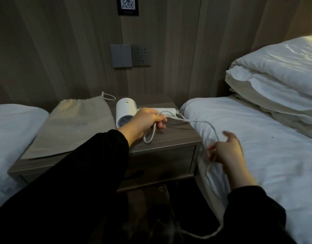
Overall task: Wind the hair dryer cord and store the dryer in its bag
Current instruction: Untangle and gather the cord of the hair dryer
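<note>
Hair dryer (pixel 125 111), white, lies on its side on the grey wood worktop (pixel 169 136) of a nightstand between two beds, barrel end with mesh grille facing the camera, folded handle pointing right toward the right bed (pixel 257 138). Cord (pixel 201 122), white, leaves the handle end, runs through the left hand (pixel 146 120), then arcs right over the edge of the right bed and drops toward the floor, trailing along the bottom of the view. One loop of cord hangs below the left hand onto the worktop. Left hand fingers (pixel 160 118) curled closed, pinching the cord loop. Right hand (pixel 225 150) over the bed edge at the cord; its fingers (pixel 211 152) are motion-blurred, loosely spread, and grip on the cord cannot be told. Bag (pixel 72 125), beige cloth with drawstring, lies flat on the worktop just left of the dryer, its near end overhanging the front edge. Black sleeves on both arms. Left bed (pixel 12 124) beside the nightstand. Pillows (pixel 275 81) stacked on the right bed. Wall switch (pixel 120 55) and socket (pixel 141 55) on the wood panel behind, QR sign (pixel 127 5) above.
</note>
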The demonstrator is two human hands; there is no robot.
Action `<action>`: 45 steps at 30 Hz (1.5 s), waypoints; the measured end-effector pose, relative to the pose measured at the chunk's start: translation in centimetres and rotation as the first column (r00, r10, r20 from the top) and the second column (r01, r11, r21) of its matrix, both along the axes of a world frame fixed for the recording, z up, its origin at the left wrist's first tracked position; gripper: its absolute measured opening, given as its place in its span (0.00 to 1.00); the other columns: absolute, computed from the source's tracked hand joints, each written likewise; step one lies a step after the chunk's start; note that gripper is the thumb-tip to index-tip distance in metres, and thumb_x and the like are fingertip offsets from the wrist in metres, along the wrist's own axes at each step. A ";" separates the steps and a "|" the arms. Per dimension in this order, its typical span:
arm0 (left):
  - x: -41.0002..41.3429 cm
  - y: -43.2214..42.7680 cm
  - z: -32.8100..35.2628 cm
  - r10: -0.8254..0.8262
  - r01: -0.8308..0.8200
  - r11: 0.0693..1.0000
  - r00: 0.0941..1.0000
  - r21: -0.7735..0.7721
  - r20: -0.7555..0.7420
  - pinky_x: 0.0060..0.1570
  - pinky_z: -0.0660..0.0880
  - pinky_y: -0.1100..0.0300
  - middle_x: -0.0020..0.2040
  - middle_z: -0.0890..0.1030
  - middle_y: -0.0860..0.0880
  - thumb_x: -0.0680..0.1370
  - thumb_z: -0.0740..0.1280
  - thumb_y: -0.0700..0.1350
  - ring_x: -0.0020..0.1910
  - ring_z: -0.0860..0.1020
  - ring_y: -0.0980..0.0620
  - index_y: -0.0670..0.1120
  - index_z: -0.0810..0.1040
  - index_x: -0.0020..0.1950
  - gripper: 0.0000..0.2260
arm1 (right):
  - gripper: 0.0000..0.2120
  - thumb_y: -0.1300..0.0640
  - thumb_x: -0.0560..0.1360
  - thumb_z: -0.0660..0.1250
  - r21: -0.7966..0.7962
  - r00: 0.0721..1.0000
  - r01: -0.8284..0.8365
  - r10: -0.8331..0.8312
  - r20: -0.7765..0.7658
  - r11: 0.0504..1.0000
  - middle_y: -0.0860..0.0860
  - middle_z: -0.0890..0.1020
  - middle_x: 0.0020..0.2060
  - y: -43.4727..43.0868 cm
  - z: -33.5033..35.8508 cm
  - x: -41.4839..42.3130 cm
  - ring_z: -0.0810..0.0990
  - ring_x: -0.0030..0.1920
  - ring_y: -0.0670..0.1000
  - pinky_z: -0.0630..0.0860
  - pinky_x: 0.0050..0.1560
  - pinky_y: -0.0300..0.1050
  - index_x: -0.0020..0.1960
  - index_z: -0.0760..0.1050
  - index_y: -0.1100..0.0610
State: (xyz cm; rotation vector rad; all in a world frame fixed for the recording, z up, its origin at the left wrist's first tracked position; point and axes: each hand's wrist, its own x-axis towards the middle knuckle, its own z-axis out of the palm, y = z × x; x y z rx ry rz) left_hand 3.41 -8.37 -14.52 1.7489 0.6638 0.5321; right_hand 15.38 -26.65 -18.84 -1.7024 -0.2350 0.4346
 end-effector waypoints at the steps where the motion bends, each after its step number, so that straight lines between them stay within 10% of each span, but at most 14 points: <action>1: 0.0 -0.2 0.1 -0.040 0.040 0.999 0.999 0.008 -0.023 0.31 0.76 0.66 0.26 0.77 0.49 0.78 0.62 0.37 0.29 0.80 0.56 0.39 0.77 0.37 0.11 | 0.29 0.66 0.74 0.59 -0.190 0.975 0.025 0.018 0.221 0.981 0.64 0.80 0.40 -0.1 -0.1 -0.2 0.80 0.37 0.61 0.77 0.37 0.52 0.73 0.55 0.57; 5: 0.4 -0.6 0.4 -0.089 0.093 0.987 0.996 -0.131 0.030 0.41 0.77 0.57 0.25 0.76 0.48 0.78 0.61 0.37 0.29 0.80 0.53 0.38 0.78 0.41 0.09 | 0.33 0.65 0.73 0.60 -0.396 0.777 0.032 0.226 0.588 0.918 0.61 0.71 0.60 0.1 -0.7 -1.2 0.76 0.54 0.65 0.70 0.49 0.52 0.75 0.54 0.52; 10: 0.8 -1.2 0.7 -0.099 0.112 0.967 0.993 -0.229 0.069 0.41 0.80 0.56 0.27 0.79 0.46 0.79 0.61 0.38 0.32 0.81 0.51 0.37 0.78 0.42 0.09 | 0.12 0.52 0.76 0.62 -0.592 0.658 0.203 0.339 0.672 0.780 0.63 0.80 0.49 0.5 -0.6 -1.3 0.77 0.51 0.65 0.72 0.46 0.52 0.47 0.76 0.61; 14: 1.4 -1.9 0.8 -0.088 0.109 0.952 0.992 -0.287 0.088 0.37 0.80 0.60 0.29 0.79 0.45 0.79 0.61 0.38 0.33 0.80 0.50 0.38 0.77 0.42 0.09 | 0.06 0.59 0.73 0.65 -0.421 0.529 0.131 0.296 0.796 0.898 0.62 0.77 0.46 1.2 -0.5 -1.9 0.76 0.50 0.64 0.70 0.44 0.52 0.45 0.74 0.62; 20: 1.9 -2.6 1.2 -0.033 0.108 0.890 0.984 -0.442 0.175 0.40 0.81 0.58 0.37 0.80 0.41 0.79 0.60 0.37 0.37 0.81 0.49 0.37 0.77 0.39 0.11 | 0.06 0.61 0.74 0.64 -0.149 0.545 0.049 0.099 0.832 0.988 0.60 0.81 0.36 1.7 -0.8 -2.7 0.79 0.40 0.65 0.71 0.40 0.52 0.51 0.74 0.58; 24: 1.9 -2.0 2.4 0.056 0.094 0.799 0.972 -0.595 0.228 0.56 0.74 0.52 0.38 0.81 0.44 0.80 0.56 0.40 0.43 0.80 0.48 0.41 0.75 0.37 0.14 | 0.06 0.63 0.71 0.62 -0.542 0.583 0.131 0.378 0.719 0.830 0.61 0.82 0.43 1.5 -1.7 -1.9 0.79 0.48 0.64 0.72 0.43 0.50 0.45 0.76 0.56; 27: 1.7 -1.6 2.8 0.017 0.112 0.788 0.979 -0.606 0.203 0.54 0.74 0.51 0.36 0.84 0.47 0.79 0.55 0.42 0.43 0.82 0.49 0.42 0.77 0.40 0.14 | 0.10 0.64 0.69 0.63 -0.674 0.584 -0.220 0.649 0.488 0.705 0.51 0.81 0.32 1.4 -2.0 -0.9 0.81 0.40 0.57 0.73 0.41 0.47 0.33 0.74 0.51; 31: 2.0 -1.2 2.9 -0.001 0.078 0.822 0.991 -0.564 0.135 0.42 0.75 0.58 0.31 0.83 0.51 0.80 0.58 0.44 0.33 0.82 0.55 0.45 0.77 0.40 0.12 | 0.06 0.56 0.70 0.65 -0.234 0.341 -0.889 0.911 0.233 0.393 0.45 0.76 0.25 0.1 -1.2 -0.7 0.71 0.29 0.46 0.67 0.32 0.41 0.35 0.75 0.51; 34: 2.5 -1.4 2.3 0.015 0.014 0.879 0.998 -0.476 0.056 0.27 0.71 0.66 0.29 0.81 0.52 0.78 0.63 0.45 0.24 0.77 0.59 0.45 0.78 0.41 0.08 | 0.20 0.38 0.70 0.66 0.353 0.266 -0.911 0.958 0.108 0.213 0.50 0.74 0.25 -0.8 -0.3 -0.7 0.64 0.26 0.50 0.63 0.32 0.43 0.35 0.76 0.56; 40: 3.0 -2.1 0.0 0.064 -0.073 0.994 0.992 -0.087 -0.105 0.21 0.65 0.67 0.29 0.75 0.48 0.72 0.73 0.46 0.23 0.69 0.56 0.44 0.75 0.32 0.12 | 0.24 0.38 0.67 0.68 0.529 0.465 -0.793 0.861 0.208 0.301 0.49 0.68 0.21 -1.6 1.1 -0.2 0.65 0.23 0.48 0.71 0.35 0.43 0.43 0.74 0.60; 45: 3.0 -3.1 -0.6 -0.001 0.009 0.998 0.993 0.068 -0.122 0.26 0.69 0.62 0.29 0.77 0.45 0.72 0.72 0.46 0.26 0.71 0.51 0.40 0.78 0.33 0.12 | 0.04 0.61 0.76 0.64 0.187 0.916 -0.400 0.394 0.070 0.897 0.54 0.67 0.21 -0.5 0.9 -0.3 0.64 0.19 0.49 0.70 0.20 0.38 0.44 0.73 0.60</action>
